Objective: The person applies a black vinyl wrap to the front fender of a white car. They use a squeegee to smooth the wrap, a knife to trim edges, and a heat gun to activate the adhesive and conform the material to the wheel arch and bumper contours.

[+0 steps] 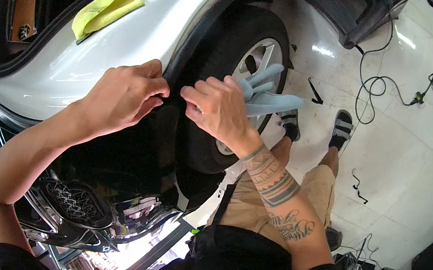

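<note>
One yellow cloth (105, 10) lies on the white fender (157, 28), probably to stay within reach. The left hand (127, 88) and right hand (218, 107) curl their fingers narrow, perhaps for a pinch; I can't tell their grip. Black wheel-arch trim (190, 45) runs close by their fingertips; pale blue gloves (274, 104) show beyond the right.

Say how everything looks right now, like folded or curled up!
Left hand: curled
Right hand: curled, holding the glove
Light blue glove: unworn
Yellow microfiber cloth: folded, on the white fender
Tyre: mounted on its silver wheel
Black cable: loosely looped on the floor
Sandals: worn
</note>
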Demonstrator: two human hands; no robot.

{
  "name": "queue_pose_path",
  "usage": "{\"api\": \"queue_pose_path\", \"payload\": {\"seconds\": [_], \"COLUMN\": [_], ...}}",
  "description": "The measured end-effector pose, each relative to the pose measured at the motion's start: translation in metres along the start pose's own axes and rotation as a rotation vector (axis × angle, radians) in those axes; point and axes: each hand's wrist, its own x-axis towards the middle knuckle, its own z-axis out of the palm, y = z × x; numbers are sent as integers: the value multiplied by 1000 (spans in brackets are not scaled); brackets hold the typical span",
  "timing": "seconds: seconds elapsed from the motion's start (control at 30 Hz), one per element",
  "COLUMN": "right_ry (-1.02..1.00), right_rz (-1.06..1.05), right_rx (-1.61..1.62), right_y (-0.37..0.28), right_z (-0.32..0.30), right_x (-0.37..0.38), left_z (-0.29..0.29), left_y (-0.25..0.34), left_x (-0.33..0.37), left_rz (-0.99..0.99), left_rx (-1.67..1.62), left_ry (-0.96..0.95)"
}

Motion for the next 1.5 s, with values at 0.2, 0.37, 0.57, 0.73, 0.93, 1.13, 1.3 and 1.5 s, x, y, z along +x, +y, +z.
{"api": "queue_pose_path", "payload": {"seconds": [0.2,0.37,0.57,0.73,0.93,1.13,1.3,1.5], "right_ry": [100,135,131,-114,-104,-58,-84,-9], "right_rz": [-46,28,110,52,107,23,-68,-219], "right_rx": [58,117,177,146,207,145,85,115], "right_y": [7,7,-3,-18,-28,-38,-36,-23], "right_z": [12,13,-7,-16,-12,-8,-8,0], "right_x": [-12,-9,4,19,20,28,35,22], "left_z": [11,13,15,-8,-40,-32,-19,-19], "left_y": [15,31,26,6,5,4,9,6], "left_x": [1,6,13,-1,-45,-53,-48,-45], "left_rz": [61,37,-113,-26,-179,8,108,91], "left_rx": [347,602,354,-119,-133,114,327,305], "left_ry": [-9,-152,-83,-28,-14,45,37,8]}}
